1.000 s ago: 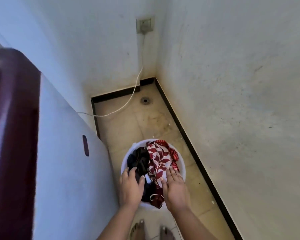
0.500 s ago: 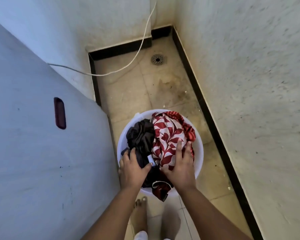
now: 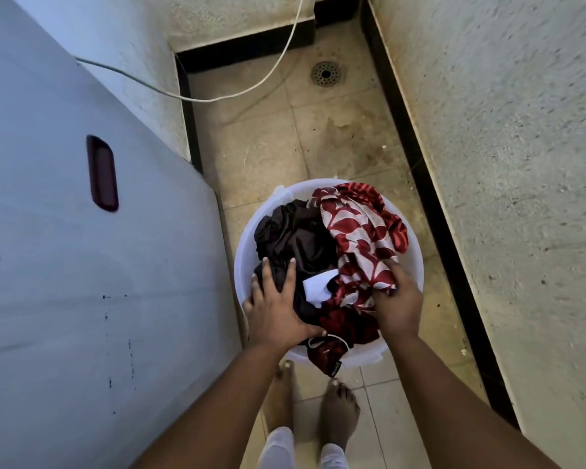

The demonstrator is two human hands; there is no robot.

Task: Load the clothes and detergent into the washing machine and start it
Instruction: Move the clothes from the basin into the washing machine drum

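Left hand (image 3: pixel 278 306) spread flat, pressing on dark clothes (image 3: pixel 295 235); right hand (image 3: pixel 398 302) closed on red-and-white patterned cloth (image 3: pixel 359 238). Both garments heaped in white bucket (image 3: pixel 415 262) on tiled floor (image 3: pixel 261 143), just right of washing machine (image 3: pixel 82 265).

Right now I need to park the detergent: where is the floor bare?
Bare tiles lie beyond the white tub, toward the floor drain, between the washing machine and the right wall. Around the feet it is crowded.
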